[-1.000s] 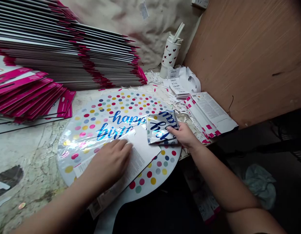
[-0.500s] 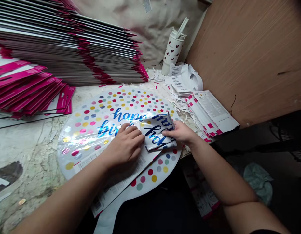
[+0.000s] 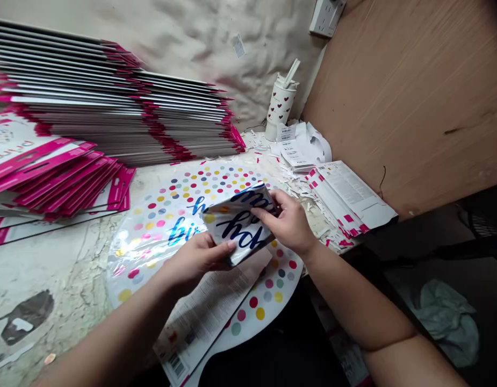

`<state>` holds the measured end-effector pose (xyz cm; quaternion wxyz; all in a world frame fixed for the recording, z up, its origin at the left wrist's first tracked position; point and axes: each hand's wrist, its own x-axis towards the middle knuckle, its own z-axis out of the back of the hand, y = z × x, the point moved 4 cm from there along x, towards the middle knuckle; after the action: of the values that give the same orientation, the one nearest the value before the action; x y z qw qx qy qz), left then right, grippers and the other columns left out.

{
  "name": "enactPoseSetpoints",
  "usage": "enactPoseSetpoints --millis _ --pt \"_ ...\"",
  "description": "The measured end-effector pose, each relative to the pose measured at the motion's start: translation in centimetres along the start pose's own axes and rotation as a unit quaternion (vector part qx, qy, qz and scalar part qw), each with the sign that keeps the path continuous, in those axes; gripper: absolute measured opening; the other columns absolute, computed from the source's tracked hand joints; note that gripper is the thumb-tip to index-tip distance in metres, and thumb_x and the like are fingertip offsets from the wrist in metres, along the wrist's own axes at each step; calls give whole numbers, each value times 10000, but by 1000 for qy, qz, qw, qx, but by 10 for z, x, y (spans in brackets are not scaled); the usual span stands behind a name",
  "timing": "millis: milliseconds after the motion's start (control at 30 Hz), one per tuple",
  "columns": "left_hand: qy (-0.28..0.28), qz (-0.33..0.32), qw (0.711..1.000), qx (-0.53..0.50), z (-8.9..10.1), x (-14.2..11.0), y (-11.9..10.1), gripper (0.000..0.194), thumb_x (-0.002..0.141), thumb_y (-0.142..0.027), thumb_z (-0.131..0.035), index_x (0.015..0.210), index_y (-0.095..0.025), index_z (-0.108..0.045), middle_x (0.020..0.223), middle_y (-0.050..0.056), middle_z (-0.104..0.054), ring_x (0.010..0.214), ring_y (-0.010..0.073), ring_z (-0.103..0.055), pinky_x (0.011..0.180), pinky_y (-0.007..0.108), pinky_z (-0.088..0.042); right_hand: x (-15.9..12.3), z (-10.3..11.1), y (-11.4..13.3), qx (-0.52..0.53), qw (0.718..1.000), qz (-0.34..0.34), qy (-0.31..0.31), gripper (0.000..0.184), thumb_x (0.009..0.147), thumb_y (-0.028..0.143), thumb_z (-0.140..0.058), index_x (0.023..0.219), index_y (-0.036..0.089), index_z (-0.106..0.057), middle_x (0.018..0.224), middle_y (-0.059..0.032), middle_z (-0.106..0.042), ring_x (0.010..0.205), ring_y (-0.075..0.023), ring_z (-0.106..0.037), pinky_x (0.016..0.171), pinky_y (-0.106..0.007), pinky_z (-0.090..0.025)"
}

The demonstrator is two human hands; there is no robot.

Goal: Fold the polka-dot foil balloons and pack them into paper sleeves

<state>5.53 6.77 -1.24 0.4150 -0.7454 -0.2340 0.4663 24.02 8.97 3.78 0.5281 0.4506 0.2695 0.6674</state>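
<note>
A folded foil balloon (image 3: pixel 240 223) with blue lettering is held between both of my hands, tilted above the table. My left hand (image 3: pixel 208 252) grips its lower left edge, thumb on top. On its right side, my right hand (image 3: pixel 290 220) pinches the edge with the thumb across the face. Below lies a flat round foil balloon (image 3: pixel 151 231) with coloured dots and blue script, partly covered by the folded one and my hands. A printed card sleeve (image 3: pixel 216 312) with a barcode rests on the round balloon, under my left wrist.
Tall stacks of pink-edged card sleeves (image 3: pixel 123 129) stand at the back left, with a loose fanned pile (image 3: pixel 79 177) before them. A white tumbler (image 3: pixel 280 105), a strip of barcode labels (image 3: pixel 294 153) and more flat packets (image 3: pixel 348 196) sit at the right. A wooden panel (image 3: pixel 409 97) borders the right.
The folded balloon has been lifted off the round one and tilted. My left hand has gone from resting flat beside it to gripping its edge. The camera view has shifted slightly.
</note>
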Motion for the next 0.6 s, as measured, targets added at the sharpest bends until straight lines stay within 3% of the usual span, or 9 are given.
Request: enactPoseSetpoints --millis 67,133,200,267,333,433,533,600 --pt "-56 -8 998 -22 2 -3 3 320 647 -429 -727 731 -132 -642 666 35 -625 610 130 -573 595 258 -499 2 -3 7 -68 996 45 -35 152 769 328 -622 840 197 -591 813 -25 -585 794 -168 -527 758 -275 -413" --pt "-101 -20 994 -47 3 -5 7 350 635 -444 -731 768 -134 -634 670 26 -628 618 134 -577 587 262 -509 6 -7 9 -80 995 57 -25 126 794 319 -588 794 194 -580 755 -11 -555 737 -150 -501 711 -260 -400" --pt "-127 -40 988 -73 3 -6 9 362 637 -443 -729 806 -143 -618 696 16 -633 637 134 -582 603 275 -525 12 -9 6 -53 998 23 9 173 809 331 -561 708 192 -549 645 18 -499 626 -120 -458 612 -235 -378" --pt "-151 -71 982 -91 3 -8 9 353 656 -428 -720 858 -163 -602 734 0 -633 649 127 -581 603 273 -533 18 -13 -1 13 996 -56 64 232 805 346 -559 643 188 -509 551 45 -436 522 -91 -402 514 -211 -337" --pt "-173 -105 975 -93 5 -10 8 348 686 -417 -700 924 -188 -591 790 -9 -634 673 122 -584 593 259 -537 22 -19 -12 118 968 -170 145 219 788 347 -576 657 185 -510 496 67 -415 440 -69 -367 441 -189 -300" --pt "-169 -126 974 -86 7 -13 10 350 717 -412 -675 986 -208 -584 844 -4 -638 703 130 -592 588 258 -543 21 -29 -23 248 894 -292 233 159 734 311 -648 773 179 -568 522 66 -522 414 -62 -442 403 -168 -327" --pt "-137 -109 981 -78 9 -15 12 328 726 -411 -669 973 -209 -593 814 0 -644 677 134 -592 570 263 -545 22 -31 -28 314 881 -279 215 253 651 257 -740 854 173 -614 687 21 -657 579 -95 -597 513 -180 -456" --pt "-121 -101 985 -74 10 -16 12 306 722 -403 -675 948 -209 -604 782 -4 -644 652 133 -588 559 265 -545 16 -36 -29 368 854 -284 233 304 636 255 -757 898 166 -629 765 -8 -691 683 -133 -646 619 -228 -517"
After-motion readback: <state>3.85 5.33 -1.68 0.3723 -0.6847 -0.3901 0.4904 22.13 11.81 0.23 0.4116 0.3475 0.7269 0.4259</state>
